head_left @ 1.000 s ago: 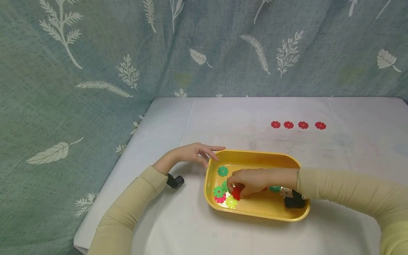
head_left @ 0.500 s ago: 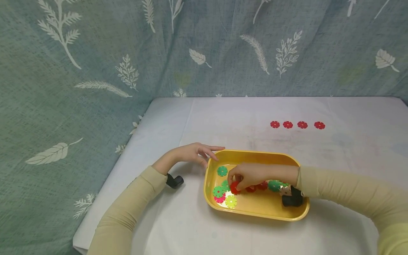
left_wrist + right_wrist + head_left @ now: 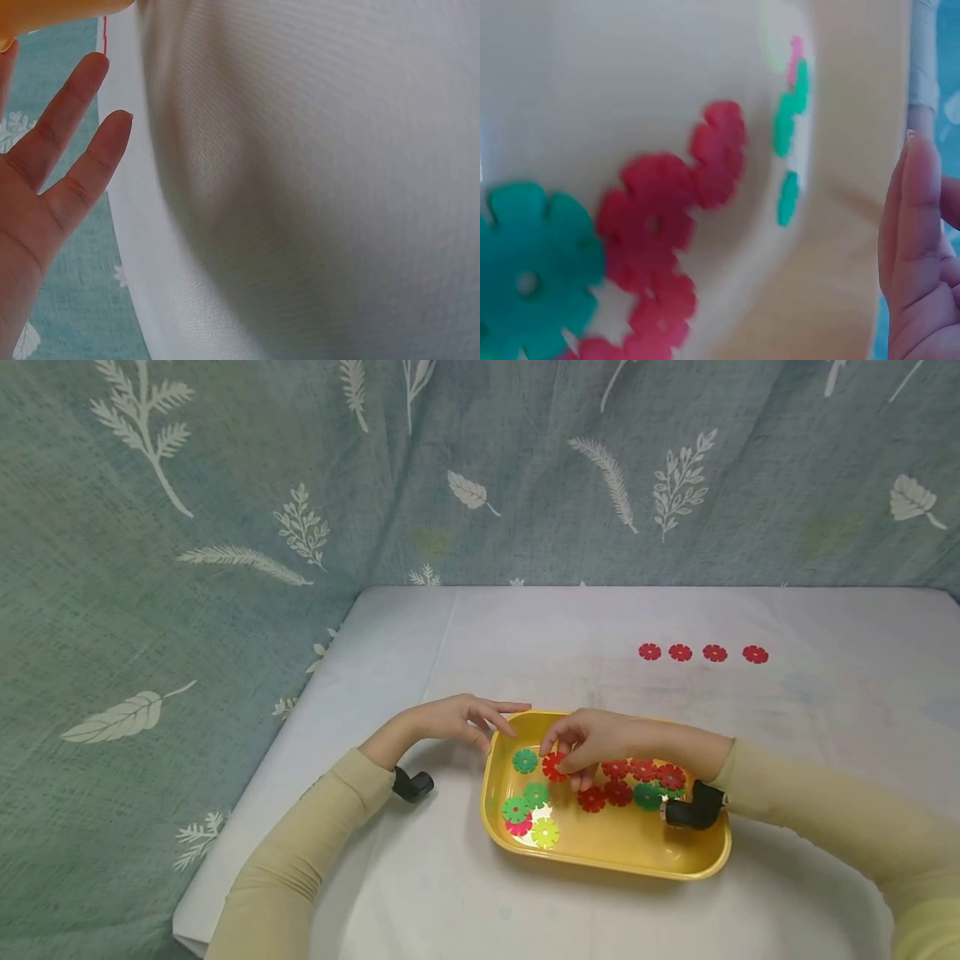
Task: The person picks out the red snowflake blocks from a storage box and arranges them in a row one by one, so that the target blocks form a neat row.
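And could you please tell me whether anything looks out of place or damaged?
Nothing looks spilled or damaged; only, in the row of red discs beyond the yellow tray, the rightmost disc stands slightly apart, its gap the widest.

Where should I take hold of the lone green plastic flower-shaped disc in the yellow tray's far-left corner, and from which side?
Probably pinch the green disc by its near and far edges, coming from above: it lies thin and flat, apart from the other discs, with the left wall of the yellow tray close by.

Red notched disc (image 3: 552, 767) pinched in right hand (image 3: 597, 737), tilt hard to judge; within outline of yellow round-cornered tray (image 3: 615, 842).
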### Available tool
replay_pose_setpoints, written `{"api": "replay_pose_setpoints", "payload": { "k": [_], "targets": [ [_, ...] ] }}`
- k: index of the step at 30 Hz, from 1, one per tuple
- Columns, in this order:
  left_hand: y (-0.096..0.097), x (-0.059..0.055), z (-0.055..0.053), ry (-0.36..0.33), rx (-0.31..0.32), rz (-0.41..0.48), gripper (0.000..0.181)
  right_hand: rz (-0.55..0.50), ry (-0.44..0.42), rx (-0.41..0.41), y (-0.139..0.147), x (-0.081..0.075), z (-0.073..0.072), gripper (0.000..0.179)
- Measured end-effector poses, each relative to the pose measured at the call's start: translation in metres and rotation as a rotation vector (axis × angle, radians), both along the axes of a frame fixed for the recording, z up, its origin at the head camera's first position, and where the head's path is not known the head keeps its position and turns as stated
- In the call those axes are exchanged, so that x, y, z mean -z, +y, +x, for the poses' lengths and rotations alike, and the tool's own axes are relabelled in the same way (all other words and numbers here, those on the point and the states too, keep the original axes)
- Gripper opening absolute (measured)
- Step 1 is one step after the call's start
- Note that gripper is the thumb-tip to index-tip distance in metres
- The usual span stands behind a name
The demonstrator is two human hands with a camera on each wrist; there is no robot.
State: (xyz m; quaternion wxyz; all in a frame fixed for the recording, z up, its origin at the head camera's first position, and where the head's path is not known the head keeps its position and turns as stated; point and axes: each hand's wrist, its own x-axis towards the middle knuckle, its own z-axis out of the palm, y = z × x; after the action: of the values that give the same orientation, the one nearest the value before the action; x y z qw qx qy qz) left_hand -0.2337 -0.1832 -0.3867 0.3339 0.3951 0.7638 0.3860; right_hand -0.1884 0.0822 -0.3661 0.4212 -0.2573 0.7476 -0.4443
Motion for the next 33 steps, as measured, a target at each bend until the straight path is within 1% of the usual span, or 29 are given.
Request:
{"api": "replay_pose_setpoints", "payload": {
  "k": [2, 5, 8, 11, 15, 18, 21, 23, 27, 29, 33],
  "targets": [
    [0.000, 0.000, 0.000, -0.003, -0.003, 0.002, 0.041, -0.011, -0.017, 0.047, 0.003, -0.005, -0.003, 0.025],
    [0.000, 0.000, 0.000, -0.009, -0.006, 0.000, 0.040, -0.021, -0.011, 0.090, 0.009, -0.013, -0.006, 0.028],
    [0.001, -0.001, 0.000, -0.010, -0.011, -0.004, 0.039, -0.028, 0.020, 0.115, 0.016, -0.021, -0.010, 0.030],
    [0.001, -0.001, 0.001, -0.011, -0.015, -0.006, 0.038, -0.031, 0.063, 0.121, 0.023, -0.029, -0.015, 0.031],
    [0.002, -0.002, 0.001, -0.016, -0.020, -0.008, 0.036, -0.037, 0.094, 0.134, 0.034, -0.039, -0.023, 0.032],
    [0.002, -0.002, 0.001, -0.020, -0.021, -0.006, 0.036, -0.046, 0.120, 0.165, 0.043, -0.047, -0.030, 0.033],
    [0.002, -0.002, 0.001, -0.016, -0.018, -0.003, 0.037, -0.063, 0.162, 0.207, 0.051, -0.054, -0.038, 0.034],
    [0.001, -0.002, 0.001, -0.013, -0.014, -0.001, 0.038, -0.068, 0.194, 0.242, 0.056, -0.058, -0.043, 0.033],
    [0.000, -0.002, 0.000, -0.017, -0.002, 0.007, 0.043, -0.034, 0.238, 0.331, 0.063, -0.061, -0.054, 0.032],
    [0.000, -0.001, -0.001, -0.021, 0.001, 0.009, 0.044, -0.019, 0.237, 0.374, 0.066, -0.062, -0.059, 0.030],
    [0.000, -0.001, -0.001, -0.028, 0.004, 0.012, 0.046, -0.009, 0.236, 0.426, 0.072, -0.061, -0.069, 0.031]
  ]
}}
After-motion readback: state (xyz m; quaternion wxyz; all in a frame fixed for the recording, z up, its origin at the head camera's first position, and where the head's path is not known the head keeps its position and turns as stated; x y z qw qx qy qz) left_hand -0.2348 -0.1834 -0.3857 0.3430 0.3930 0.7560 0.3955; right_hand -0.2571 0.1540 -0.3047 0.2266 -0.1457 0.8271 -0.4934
